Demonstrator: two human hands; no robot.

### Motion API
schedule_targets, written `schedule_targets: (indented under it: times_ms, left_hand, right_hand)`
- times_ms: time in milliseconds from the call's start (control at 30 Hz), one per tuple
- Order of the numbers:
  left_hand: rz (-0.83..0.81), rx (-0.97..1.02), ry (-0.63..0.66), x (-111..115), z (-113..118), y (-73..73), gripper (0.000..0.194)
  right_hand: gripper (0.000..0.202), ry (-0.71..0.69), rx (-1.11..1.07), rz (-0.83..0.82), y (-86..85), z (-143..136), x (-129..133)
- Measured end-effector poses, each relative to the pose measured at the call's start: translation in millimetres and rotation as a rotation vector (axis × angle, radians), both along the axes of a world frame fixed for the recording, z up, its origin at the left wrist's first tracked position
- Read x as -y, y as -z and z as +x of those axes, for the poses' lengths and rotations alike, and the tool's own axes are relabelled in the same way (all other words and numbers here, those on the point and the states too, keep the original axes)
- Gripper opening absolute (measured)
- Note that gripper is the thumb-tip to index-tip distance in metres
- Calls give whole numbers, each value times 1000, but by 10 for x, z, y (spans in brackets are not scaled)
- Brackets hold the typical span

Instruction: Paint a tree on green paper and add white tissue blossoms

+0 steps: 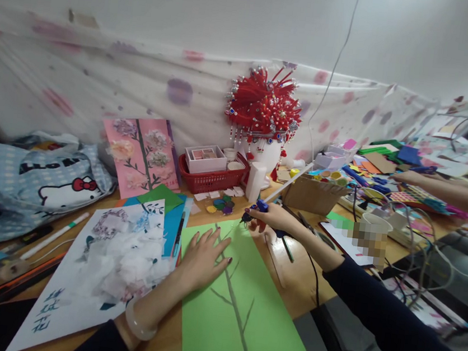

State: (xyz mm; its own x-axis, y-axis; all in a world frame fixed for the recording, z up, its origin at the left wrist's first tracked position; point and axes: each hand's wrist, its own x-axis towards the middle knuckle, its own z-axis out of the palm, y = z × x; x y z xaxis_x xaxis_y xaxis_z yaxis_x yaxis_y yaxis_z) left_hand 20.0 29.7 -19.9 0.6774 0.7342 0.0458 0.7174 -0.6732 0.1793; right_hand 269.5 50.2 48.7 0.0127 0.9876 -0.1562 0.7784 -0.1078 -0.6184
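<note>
My left hand lies flat with fingers spread on a sheet of green paper, which bears a painted dark branch with side twigs. My right hand is wrapped round a blue glue gun, its dark nozzle close to the paper's upper edge. A long white glue stick juts up from the back of the gun. I cannot tell whether the nozzle touches the sheet. Left of my left arm is a white sheet with white and purplish petals and dark writing.
A pink flower picture leans at the back beside a red basket. A red beaded headdress sits on a white stand. Right are a cardboard box, cables and coloured sheets; another person's arm reaches in. A checked bag lies left.
</note>
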Motion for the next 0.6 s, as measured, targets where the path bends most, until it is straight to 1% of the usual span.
schedule_targets:
  times_ms: [200, 333, 433, 600]
  left_hand:
    - [-3, -4, -5, 5, 2, 3, 52]
    - [-4, -8, -2, 3, 3, 10, 53]
    - [-3, -7, -6, 6, 6, 1, 53]
    - [8, -7, -3, 9, 5, -18, 52]
  right_hand:
    - [58, -29, -33, 2, 29, -32, 42]
    - [57, -38, -27, 1, -17, -39, 96]
    - [58, -31, -17, 18, -42, -47, 110]
    - [61, -7, 47, 23, -20, -70, 84]
